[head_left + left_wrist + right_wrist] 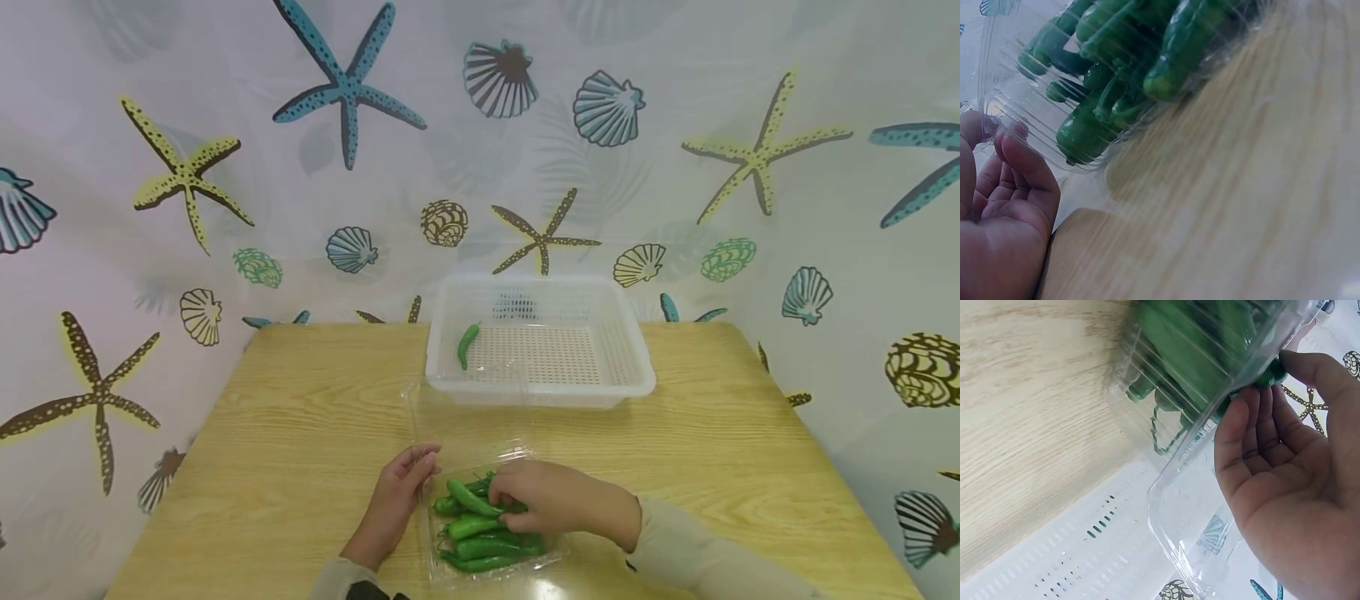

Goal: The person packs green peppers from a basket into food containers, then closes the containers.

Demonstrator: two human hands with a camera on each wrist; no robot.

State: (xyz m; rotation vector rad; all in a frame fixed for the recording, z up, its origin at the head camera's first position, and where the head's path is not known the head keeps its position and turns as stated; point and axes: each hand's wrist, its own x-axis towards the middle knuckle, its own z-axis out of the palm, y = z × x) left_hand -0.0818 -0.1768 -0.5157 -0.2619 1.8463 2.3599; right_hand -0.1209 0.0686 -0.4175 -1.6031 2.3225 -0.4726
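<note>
A clear plastic clamshell box [429, 557] full of green chili peppers [483, 548] lies on the table, its lid [472, 421] raised open toward the back. With thumb and fingertips my left hand [396, 497] pinches the box's left rim near the hinge; the left wrist view shows this hand [1013, 194] at the clear edge. Over the right part of the box, my right hand [553, 497] reaches in from the side. Its thumb and fingers pinch a green chili pepper [1270, 374] at the rim, most of that pepper being hidden.
Behind the box stands a white perforated plastic basket [639, 367], with a single green chili pepper [467, 346] at its left side. The box's lid overlaps the basket's front edge in the head view. A patterned curtain [420, 175] encloses the wood-grain table [315, 417].
</note>
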